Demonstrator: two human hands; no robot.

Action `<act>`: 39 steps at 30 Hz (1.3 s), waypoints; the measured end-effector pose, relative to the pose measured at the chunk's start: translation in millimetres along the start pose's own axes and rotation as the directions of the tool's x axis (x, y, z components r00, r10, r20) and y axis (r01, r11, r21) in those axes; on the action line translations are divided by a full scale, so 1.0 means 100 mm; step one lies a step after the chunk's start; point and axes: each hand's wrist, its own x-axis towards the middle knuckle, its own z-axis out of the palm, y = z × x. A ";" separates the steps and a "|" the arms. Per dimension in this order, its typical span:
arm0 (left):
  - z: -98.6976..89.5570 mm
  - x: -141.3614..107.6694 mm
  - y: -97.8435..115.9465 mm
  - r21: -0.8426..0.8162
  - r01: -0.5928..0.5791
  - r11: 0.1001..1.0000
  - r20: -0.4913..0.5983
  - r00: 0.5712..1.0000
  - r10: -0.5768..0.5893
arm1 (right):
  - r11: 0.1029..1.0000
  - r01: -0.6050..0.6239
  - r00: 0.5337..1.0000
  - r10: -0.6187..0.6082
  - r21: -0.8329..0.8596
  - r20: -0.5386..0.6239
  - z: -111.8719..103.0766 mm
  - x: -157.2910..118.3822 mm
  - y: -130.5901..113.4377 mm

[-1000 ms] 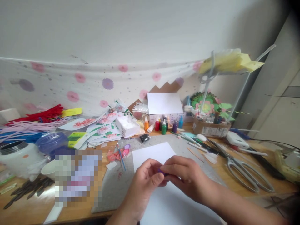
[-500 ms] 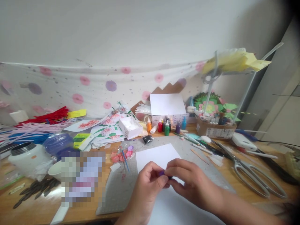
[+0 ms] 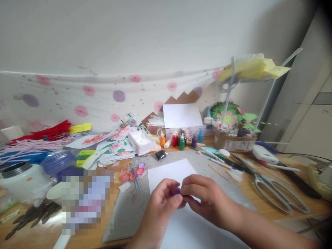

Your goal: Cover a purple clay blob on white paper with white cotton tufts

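Both hands meet over a white sheet of paper on a grey cutting mat. My left hand and my right hand pinch a small purple piece between their fingertips; most of the piece is hidden by the fingers. A second white sheet lies under my wrists at the near edge.
Large scissors lie right of the mat. Small paint bottles stand behind it, with a white box and flower pictures. Pink petals and a blue stick lie left of the paper. A white jar and pipe cleaners are far left.
The hands stay together on the purple piece, fingers shifting slightly. The view has drifted a little; nothing on the desk has moved.
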 end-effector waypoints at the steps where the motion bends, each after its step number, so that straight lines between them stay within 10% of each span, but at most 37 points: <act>1: -0.01 0.01 -0.01 0.014 -0.001 1.000 0.018 1.000 0.000 | 1.000 0.002 1.000 -0.002 -0.018 0.003 0.00 0.00 0.00; 14: -0.03 0.10 -0.11 0.238 -0.060 0.969 -0.151 0.984 0.098 | 0.954 0.035 0.999 -0.028 -0.299 0.026 0.02 -0.03 0.11; 24: -0.09 0.09 -0.03 0.077 0.009 0.997 -0.148 0.989 0.002 | 0.977 -0.207 0.973 0.212 0.056 -0.090 -0.16 0.01 0.20; 39: 0.03 0.07 -0.07 0.039 0.065 0.997 -0.008 0.998 -0.065 | 0.971 -0.179 0.983 0.181 0.161 0.002 -0.09 0.02 0.09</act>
